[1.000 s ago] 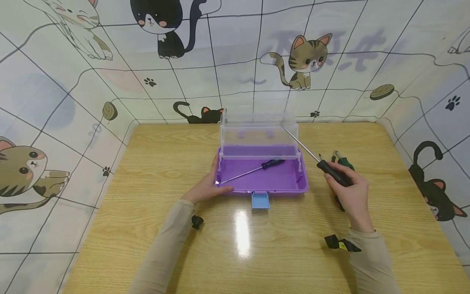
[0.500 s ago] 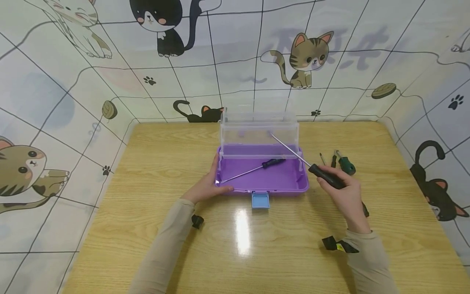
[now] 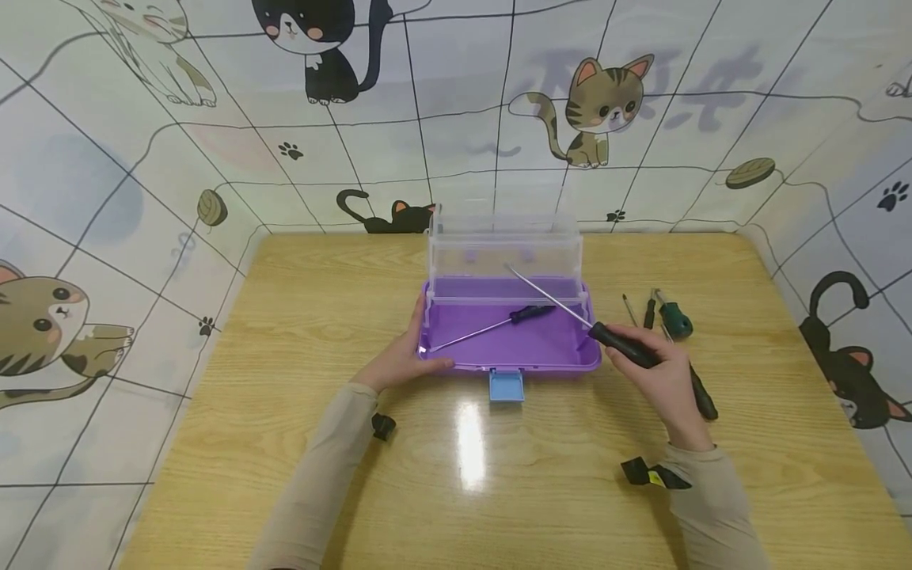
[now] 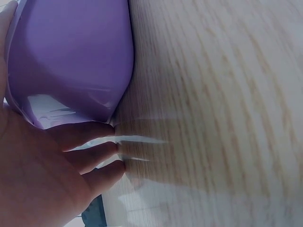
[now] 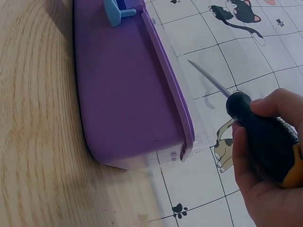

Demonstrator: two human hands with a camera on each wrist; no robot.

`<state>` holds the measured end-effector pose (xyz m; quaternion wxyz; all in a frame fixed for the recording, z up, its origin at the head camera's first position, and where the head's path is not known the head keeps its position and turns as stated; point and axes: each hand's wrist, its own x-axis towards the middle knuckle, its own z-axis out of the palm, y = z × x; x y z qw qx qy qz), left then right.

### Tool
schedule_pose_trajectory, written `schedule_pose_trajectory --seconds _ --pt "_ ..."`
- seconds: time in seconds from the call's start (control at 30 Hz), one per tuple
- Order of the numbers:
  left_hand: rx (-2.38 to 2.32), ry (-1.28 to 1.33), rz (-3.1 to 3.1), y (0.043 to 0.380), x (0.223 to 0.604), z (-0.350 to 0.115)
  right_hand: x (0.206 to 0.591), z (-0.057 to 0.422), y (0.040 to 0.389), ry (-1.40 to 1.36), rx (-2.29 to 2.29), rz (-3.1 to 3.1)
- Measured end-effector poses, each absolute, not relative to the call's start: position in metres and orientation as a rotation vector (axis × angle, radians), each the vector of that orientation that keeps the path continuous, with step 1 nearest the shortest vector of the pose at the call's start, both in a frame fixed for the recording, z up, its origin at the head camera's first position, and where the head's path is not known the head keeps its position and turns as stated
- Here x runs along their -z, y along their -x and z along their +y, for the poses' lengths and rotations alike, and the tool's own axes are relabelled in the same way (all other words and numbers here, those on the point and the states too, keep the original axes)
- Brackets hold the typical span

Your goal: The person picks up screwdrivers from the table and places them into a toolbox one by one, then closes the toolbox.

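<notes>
A purple plastic box (image 3: 463, 317) stands on the table, its see-through lid (image 3: 506, 249) raised at the back and a blue latch (image 3: 507, 386) hanging at the front. My left hand (image 3: 399, 360) holds its left front corner, thumb along the front rim and fingers around the left end. Inside the box lies a screwdriver (image 3: 530, 313) with a dark handle. In my right hand (image 3: 670, 384) I grip a larger screwdriver (image 3: 627, 346) by its black handle. Its shaft points up and left over the box's right part. The right wrist view also shows yellow on the handle (image 5: 272, 137).
Right of the box lie several more screwdrivers: a green-handled one (image 3: 677, 321), a small dark-handled one (image 3: 649, 313) and a black-handled one (image 3: 704, 396) partly behind my right hand. A cat-patterned covering (image 3: 463, 127) rises behind and beside the wooden table (image 3: 321, 301).
My right hand has moved left with its screwdriver, bringing the shaft further over the box and uncovering the tools at right. My left hand stays at the corner.
</notes>
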<state>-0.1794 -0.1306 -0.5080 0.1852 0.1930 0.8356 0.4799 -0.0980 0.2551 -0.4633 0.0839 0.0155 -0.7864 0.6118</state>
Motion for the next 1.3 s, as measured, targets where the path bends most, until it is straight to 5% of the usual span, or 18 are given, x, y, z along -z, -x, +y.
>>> schedule_pose_trajectory --seconds 0.93,1.3 --pt "-1.372 -0.561 2.345 0.179 0.504 -0.129 0.439 0.235 0.100 -0.304 -1.778 -2.511" --pt "-1.367 -0.553 2.355 0.178 0.504 -0.130 0.469 0.241 0.113 -0.394 -1.772 -2.528"
